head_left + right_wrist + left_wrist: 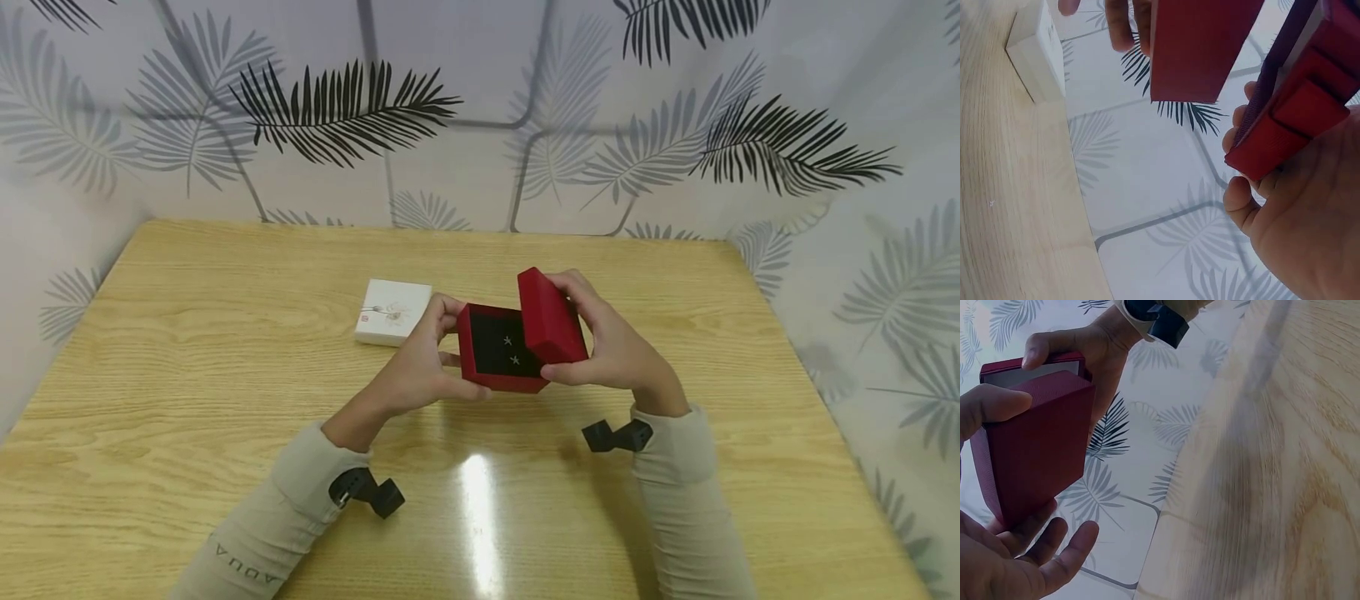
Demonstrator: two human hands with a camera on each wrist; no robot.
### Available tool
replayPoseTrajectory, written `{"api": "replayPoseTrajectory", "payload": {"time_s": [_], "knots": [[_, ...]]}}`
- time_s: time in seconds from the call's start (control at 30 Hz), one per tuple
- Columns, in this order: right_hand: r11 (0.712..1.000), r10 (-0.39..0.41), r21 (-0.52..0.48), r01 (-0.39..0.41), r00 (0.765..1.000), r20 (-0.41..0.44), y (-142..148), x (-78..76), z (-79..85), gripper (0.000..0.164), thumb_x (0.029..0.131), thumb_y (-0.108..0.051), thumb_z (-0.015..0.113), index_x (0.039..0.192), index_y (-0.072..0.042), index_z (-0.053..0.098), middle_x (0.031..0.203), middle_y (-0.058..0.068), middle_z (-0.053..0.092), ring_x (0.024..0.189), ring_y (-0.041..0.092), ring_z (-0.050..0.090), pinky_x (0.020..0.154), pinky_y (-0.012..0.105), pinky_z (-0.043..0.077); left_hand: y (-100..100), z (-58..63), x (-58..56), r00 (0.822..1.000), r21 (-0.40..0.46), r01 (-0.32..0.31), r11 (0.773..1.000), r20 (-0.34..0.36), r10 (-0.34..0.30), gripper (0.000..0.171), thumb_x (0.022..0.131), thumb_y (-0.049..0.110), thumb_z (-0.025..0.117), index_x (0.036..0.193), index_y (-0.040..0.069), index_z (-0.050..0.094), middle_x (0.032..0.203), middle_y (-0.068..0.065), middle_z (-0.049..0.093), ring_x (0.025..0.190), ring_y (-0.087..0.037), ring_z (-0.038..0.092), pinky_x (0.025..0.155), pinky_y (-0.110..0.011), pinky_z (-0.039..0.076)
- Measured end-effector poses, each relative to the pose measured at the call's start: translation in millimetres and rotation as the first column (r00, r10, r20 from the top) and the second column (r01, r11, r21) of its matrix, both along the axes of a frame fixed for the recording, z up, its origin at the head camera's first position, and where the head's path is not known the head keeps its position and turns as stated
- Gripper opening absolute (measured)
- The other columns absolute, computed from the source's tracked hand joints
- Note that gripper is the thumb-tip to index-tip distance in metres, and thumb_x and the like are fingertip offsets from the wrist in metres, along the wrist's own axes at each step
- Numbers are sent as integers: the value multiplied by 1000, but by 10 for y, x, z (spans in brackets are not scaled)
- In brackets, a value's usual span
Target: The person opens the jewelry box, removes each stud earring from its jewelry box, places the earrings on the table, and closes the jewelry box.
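Note:
My left hand grips a red jewelry box by its left side, thumb along the near edge. Inside lies a black insert, where two small star-like pieces of jewelry sit. The box's red lid is tilted up over the right part of the box, held in my right hand between thumb and fingers. A bow decorates the lid in the right wrist view. From the left wrist, the outside of the box hides most of the lid behind it.
A flat white box with a flower print lies on the wooden table, just beyond my left hand. A leaf-patterned curtain hangs along the table's far edge and right side. Black wrist cameras sit on both sleeves.

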State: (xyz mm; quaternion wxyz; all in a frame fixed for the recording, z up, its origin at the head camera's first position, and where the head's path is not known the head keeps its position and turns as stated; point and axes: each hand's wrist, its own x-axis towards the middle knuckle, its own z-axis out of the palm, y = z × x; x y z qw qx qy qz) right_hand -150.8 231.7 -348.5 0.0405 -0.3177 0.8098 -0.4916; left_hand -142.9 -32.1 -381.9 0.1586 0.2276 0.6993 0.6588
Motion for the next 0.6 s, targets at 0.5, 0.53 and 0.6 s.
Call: {"api": "replayPoseTrajectory", "payload": {"time_s": [0.5, 0.53, 0.6], "knots": [[991, -117, 59, 117, 993, -11, 137, -29, -11, 85, 70, -5, 82, 144, -8, 41, 132, 9, 50, 112, 23, 50, 81, 24, 57, -6, 13, -14, 999, -86, -38, 996, 24, 40, 84, 62, 4, 90, 128, 9, 39, 121, -9, 50, 101, -24, 46, 74, -30, 51], [990, -127, 61, 127, 992, -7, 144, -34, -17, 84, 71, -5, 82, 144, -8, 40, 132, 10, 50, 112, 24, 50, 80, 25, 57, -7, 12, -13, 999, -86, -36, 996, 23, 38, 84, 62, 5, 90, 129, 9, 39, 121, -9, 50, 101, -24, 45, 74, -30, 51], [988, -140, 64, 140, 990, -9, 153, -44, -28, 82, 72, -6, 81, 143, -7, 39, 132, 12, 51, 112, 24, 50, 79, 24, 57, -9, 8, -13, 999, -89, -33, 995, 17, 35, 87, 63, 6, 90, 134, 10, 38, 124, -8, 49, 101, -24, 45, 75, -31, 50]]}}
